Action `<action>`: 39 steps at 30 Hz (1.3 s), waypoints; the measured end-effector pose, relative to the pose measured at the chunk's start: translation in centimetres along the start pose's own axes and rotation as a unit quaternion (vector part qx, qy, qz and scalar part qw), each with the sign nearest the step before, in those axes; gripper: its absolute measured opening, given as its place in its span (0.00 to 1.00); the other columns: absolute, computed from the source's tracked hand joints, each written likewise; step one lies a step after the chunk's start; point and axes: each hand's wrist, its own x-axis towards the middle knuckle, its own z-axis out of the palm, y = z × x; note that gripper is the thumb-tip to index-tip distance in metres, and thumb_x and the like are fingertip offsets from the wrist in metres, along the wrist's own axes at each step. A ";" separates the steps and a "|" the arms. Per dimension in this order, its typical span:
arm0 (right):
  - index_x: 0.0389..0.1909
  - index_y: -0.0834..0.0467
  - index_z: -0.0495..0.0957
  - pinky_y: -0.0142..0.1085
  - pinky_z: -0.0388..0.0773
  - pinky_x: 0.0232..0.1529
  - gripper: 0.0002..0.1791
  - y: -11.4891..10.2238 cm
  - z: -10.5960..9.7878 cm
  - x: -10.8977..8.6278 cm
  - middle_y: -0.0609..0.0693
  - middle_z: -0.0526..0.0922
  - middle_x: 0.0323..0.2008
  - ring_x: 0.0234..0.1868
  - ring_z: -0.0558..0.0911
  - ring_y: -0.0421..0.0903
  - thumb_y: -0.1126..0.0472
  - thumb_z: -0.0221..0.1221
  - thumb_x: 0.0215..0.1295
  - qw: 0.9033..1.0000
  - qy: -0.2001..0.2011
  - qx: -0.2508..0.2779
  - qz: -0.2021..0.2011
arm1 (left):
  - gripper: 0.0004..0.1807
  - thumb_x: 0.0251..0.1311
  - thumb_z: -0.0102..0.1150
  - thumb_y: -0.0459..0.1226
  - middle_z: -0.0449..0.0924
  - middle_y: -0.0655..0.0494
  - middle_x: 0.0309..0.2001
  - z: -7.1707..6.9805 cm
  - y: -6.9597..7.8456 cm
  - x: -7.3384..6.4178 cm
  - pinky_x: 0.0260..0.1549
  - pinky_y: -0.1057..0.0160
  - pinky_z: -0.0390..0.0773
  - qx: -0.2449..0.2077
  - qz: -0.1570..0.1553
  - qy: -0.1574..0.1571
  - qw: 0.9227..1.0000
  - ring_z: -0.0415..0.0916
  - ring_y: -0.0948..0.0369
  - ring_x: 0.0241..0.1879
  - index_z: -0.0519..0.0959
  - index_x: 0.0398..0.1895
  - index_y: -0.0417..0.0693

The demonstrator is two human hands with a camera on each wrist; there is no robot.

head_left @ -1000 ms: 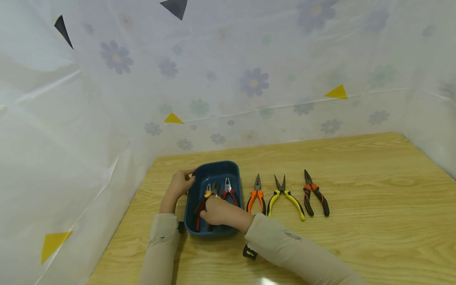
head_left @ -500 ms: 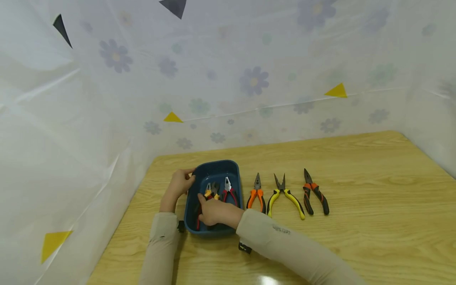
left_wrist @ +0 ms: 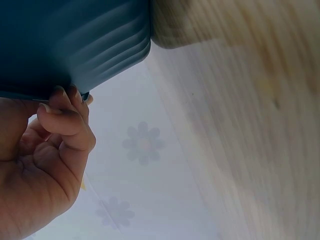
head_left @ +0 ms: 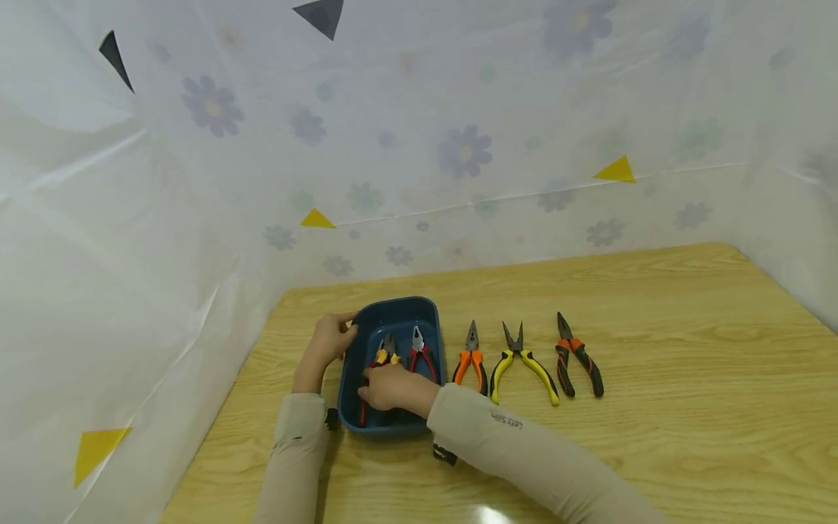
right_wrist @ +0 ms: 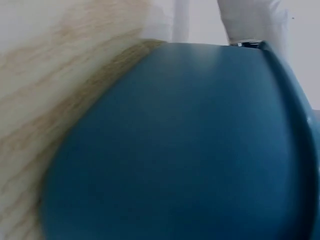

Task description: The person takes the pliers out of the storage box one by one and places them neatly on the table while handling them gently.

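Observation:
A dark blue plastic bin holds several pliers. My left hand pinches its left rim; in the left wrist view the curled fingers are at the edge of the bin wall. Inside the bin, my right hand is over pliers with yellow shoulders, its fingers bent around their covered handles. Red-handled pliers lie to its right, jaws pointing away. A red handle shows left of the right hand. The right wrist view has only the bin's outer wall, with that hand out of sight.
Right of the bin, three pliers lie in a row on the wooden table: orange-handled, yellow-handled with splayed handles, and black-and-orange. A flower-patterned sheet hangs behind the table and along its left side.
My right hand has shifted slightly left inside the bin, its index finger first extending, then bending again. The yellow-shouldered pliers have turned a little. My left hand stays at the rim.

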 end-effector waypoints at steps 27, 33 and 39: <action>0.22 0.57 0.82 0.37 0.79 0.40 0.17 0.2 1.6 0.9 0.53 0.82 0.29 0.35 0.81 0.48 0.49 0.63 0.63 0.991 0.085 -0.104 0.017 | 0.23 0.68 0.50 0.32 0.66 0.54 0.10 0.1 -0.2 0.0 0.10 0.63 0.70 0.010 0.010 0.003 1.000 0.71 0.39 0.14 0.70 0.66 0.38; 0.20 0.57 0.79 0.37 0.79 0.37 0.30 0.3 0.6 1.0 0.50 0.76 0.17 0.25 0.79 0.45 0.46 0.41 0.76 0.995 0.065 -0.080 -0.003 | 0.23 0.67 0.51 0.31 0.67 0.53 0.10 0.0 -0.4 0.2 0.10 0.64 0.70 0.016 0.010 0.005 1.000 0.71 0.42 0.12 0.70 0.65 0.37; 0.20 0.58 0.80 0.39 0.78 0.38 0.25 0.8 0.2 1.4 0.54 0.82 0.30 0.30 0.81 0.46 0.48 0.50 0.73 0.997 0.069 0.008 0.045 | 0.23 0.67 0.51 0.31 0.68 0.53 0.11 0.1 -0.1 0.2 0.10 0.64 0.70 0.014 0.011 0.006 1.000 0.71 0.46 0.10 0.70 0.65 0.36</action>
